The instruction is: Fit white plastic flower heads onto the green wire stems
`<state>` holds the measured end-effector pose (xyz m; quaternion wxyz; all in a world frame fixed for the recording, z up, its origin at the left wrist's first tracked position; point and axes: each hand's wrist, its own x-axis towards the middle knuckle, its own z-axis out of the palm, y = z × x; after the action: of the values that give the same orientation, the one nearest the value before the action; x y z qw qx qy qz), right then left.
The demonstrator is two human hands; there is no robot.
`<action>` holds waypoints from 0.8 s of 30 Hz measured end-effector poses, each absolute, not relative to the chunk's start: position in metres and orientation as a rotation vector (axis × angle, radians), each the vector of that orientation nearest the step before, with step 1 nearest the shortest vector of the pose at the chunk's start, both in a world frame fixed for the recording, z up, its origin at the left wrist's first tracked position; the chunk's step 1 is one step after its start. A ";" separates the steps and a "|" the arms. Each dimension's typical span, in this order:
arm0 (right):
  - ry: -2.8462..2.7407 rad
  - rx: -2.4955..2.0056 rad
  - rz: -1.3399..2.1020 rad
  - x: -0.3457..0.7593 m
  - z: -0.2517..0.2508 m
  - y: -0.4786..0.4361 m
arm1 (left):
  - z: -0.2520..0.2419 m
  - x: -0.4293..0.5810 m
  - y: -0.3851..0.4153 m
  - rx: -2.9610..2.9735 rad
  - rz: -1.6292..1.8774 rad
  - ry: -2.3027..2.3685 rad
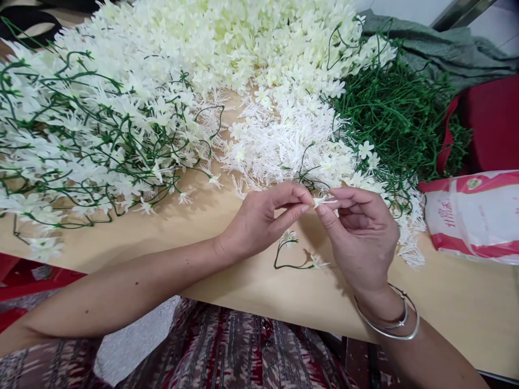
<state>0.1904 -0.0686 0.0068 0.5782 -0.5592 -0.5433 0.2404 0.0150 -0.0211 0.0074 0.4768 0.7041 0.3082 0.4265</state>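
My left hand pinches a small white artificial flower piece between thumb and index finger. From the other side, the thumb and index fingertips of my right hand close on the same piece. The fingertips of both hands almost meet over the table and cover part of it. Just below them, a bent green stem lies on the tabletop with a white flower at either end. Close behind the fingers spreads a heap of thin white stamens, with a branched green stem on its near edge.
White flowers on green stems are heaped at the left. Loose cream petals pile up at the back. Bare green stems form a mound at the right, beside a red item, a red-and-white packet and grey-green cloth.
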 end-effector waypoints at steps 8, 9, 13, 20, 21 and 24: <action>-1.283 -1.308 0.529 0.188 0.008 -0.071 | 0.010 0.015 -0.023 1.815 1.060 0.768; -1.282 -1.309 0.544 0.187 0.008 -0.071 | 0.009 0.015 -0.023 1.814 1.065 0.758; -1.262 -1.315 0.602 0.188 0.007 -0.070 | 0.007 0.016 -0.021 1.789 1.058 0.739; -1.423 -1.303 0.552 0.196 0.004 -0.067 | 0.005 0.018 -0.021 1.628 1.012 0.670; -1.435 -1.292 0.523 0.197 0.003 -0.066 | 0.005 0.018 -0.021 1.609 1.012 0.660; -1.436 -1.282 0.440 0.201 0.002 -0.062 | 0.006 0.017 -0.021 1.590 1.052 0.711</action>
<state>0.2008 -0.0617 0.0018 0.5508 -0.5418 -0.6070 0.1861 0.0171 -0.0212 0.0060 0.5256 0.6649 0.2971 0.4398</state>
